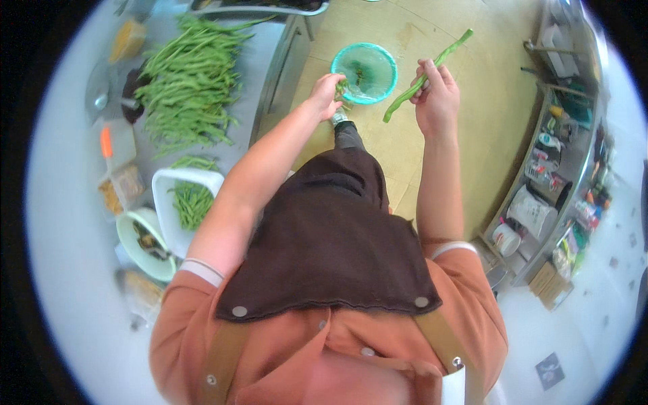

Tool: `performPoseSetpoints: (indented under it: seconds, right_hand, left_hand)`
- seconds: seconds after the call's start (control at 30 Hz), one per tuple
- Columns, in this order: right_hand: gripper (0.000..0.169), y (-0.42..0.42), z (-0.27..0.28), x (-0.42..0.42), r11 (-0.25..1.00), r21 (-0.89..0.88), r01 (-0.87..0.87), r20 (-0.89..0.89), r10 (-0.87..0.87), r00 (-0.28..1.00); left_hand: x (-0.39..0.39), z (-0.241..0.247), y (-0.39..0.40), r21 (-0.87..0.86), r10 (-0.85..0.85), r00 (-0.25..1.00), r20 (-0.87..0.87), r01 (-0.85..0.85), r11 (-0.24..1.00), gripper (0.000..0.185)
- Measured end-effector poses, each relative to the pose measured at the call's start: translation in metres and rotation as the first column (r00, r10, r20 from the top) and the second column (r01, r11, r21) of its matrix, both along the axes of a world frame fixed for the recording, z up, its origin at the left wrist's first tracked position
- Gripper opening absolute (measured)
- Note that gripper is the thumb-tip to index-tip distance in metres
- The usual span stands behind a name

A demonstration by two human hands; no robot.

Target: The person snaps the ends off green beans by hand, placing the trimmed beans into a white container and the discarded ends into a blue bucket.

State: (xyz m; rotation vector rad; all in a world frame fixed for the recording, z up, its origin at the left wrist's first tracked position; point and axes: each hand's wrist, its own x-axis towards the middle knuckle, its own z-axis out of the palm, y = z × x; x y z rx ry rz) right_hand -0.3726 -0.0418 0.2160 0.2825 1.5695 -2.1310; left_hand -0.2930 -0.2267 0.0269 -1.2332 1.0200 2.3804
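Note:
My right hand (436, 96) grips one long green bean (405, 96), which slants up to the right over the tiled floor. Small green bean pieces (341, 87) lie in the fingers of my left hand (326, 96), at the left rim of a turquoise bin (394, 76). That bin has a clear liner and some green scraps inside. A large heap of long green beans (195, 86) lies on the steel table (258, 61) to the left. Nearer me, a white plastic tub (161, 202) holds shorter bean pieces (192, 205).
A pale green basin (124, 233) with dark contents stands beside the white tub. Plastic containers (119, 142) line the table's far left. A dark-filled tray (258, 9) is at the top. Along the right runs a shelf (572, 167) with bags, bottles and a white bucket (506, 239).

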Motion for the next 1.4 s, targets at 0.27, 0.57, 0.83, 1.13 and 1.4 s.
performPoseSetpoints:
  seconds: [0.27,0.57,0.83,1.13,1.4]
  right_hand:
    - [0.019,0.03,-0.047,-0.023,0.999,0.015,0.038,0.055,-0.039,0.998]
    - [0.025,0.012,-0.046,-0.032,0.973,0.22,-0.063,-0.121,0.091,0.988]
    - [0.02,0.009,-0.044,-0.003,0.975,0.215,-0.063,-0.218,0.111,0.97]
    - [0.021,0.03,-0.012,0.115,0.997,0.013,-0.076,-0.203,0.077,0.976]
    - [0.023,0.024,0.044,0.178,0.984,0.027,-0.176,-0.278,0.177,0.944]
  left_hand:
    - [-0.086,-0.017,0.024,-0.031,-0.091,0.993,-0.069,0.089,0.996,0.059]
    - [-0.089,0.019,0.01,-0.422,-0.605,0.795,-0.046,0.533,0.733,0.047]
    - [-0.039,0.084,0.019,-0.45,-0.754,0.574,-0.319,0.608,0.654,0.042]
    - [0.074,0.166,0.034,-0.502,-0.791,0.456,-0.407,0.612,0.611,0.027]
    - [0.156,0.226,0.035,-0.524,-0.737,0.535,-0.412,0.523,0.672,0.025]
